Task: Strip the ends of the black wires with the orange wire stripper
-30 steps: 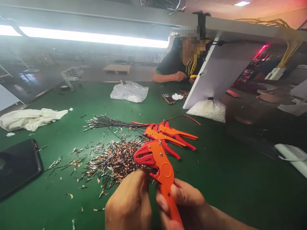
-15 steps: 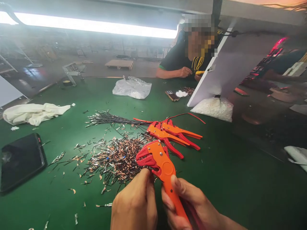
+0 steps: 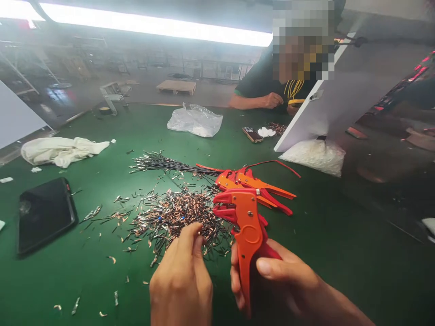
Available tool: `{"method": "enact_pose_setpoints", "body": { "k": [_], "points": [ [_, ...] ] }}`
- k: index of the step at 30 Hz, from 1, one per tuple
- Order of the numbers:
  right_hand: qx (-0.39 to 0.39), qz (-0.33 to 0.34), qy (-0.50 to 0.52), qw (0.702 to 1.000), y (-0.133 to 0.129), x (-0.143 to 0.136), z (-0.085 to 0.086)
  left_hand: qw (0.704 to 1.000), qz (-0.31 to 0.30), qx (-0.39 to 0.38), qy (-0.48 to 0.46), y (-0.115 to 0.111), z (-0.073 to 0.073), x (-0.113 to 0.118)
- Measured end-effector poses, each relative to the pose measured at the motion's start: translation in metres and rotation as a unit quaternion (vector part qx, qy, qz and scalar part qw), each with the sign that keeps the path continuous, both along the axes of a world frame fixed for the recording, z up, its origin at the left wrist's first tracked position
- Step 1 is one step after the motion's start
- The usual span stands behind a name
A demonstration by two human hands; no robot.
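Note:
My right hand is wrapped round the handles of an orange and red wire stripper, its jaws pointing left over the table. Just left of it, my left hand has thumb and forefinger drawn together. What it pinches, if anything, is hidden. Beyond that hand lies a heap of short black wire offcuts and copper bits. Two more wire strippers rest behind the one I hold, the nearer partly covered by it. A bundle of black wires with metal ends stretches out behind the heap.
On the green table lie a dark phone, white cloth and a clear plastic bag. Across the table a person handles yellow wires. A slanted white panel and a filled bag stand at right.
The wire stripper has drawn away from my left hand and turned more upright, its handles spread wider. My left hand has shifted slightly left. The whole view has swung a little left.

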State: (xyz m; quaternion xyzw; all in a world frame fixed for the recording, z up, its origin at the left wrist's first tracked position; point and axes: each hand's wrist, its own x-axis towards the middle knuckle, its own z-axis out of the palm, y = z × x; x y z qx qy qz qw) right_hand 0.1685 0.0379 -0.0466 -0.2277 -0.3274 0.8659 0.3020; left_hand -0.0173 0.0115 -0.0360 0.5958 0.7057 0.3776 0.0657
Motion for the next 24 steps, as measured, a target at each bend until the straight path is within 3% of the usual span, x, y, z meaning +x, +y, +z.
{"method": "enact_pose_setpoints", "body": {
  "k": [3, 7, 11, 14, 24],
  "points": [
    [-0.006, 0.047, 0.037, 0.998, 0.007, 0.01, -0.004, 0.998, 0.035, 0.038, -0.033, -0.001, 0.006, 0.0],
    [0.032, 0.048, 0.009, 0.998, 0.016, 0.022, -0.005, 0.994, 0.066, 0.057, -0.073, -0.001, 0.011, -0.005],
    [0.019, 0.051, 0.002, 0.999, 0.018, 0.026, -0.009, 0.992, 0.042, 0.076, -0.09, 0.0, 0.01, -0.007],
    [0.006, 0.088, 0.013, 0.996, 0.016, 0.024, -0.015, 0.992, 0.034, 0.077, -0.089, 0.0, 0.009, -0.008],
    [-0.017, 0.116, -0.002, 0.993, 0.011, 0.02, -0.017, 0.997, -0.016, 0.067, -0.019, 0.0, 0.012, -0.009]
  ]
}}
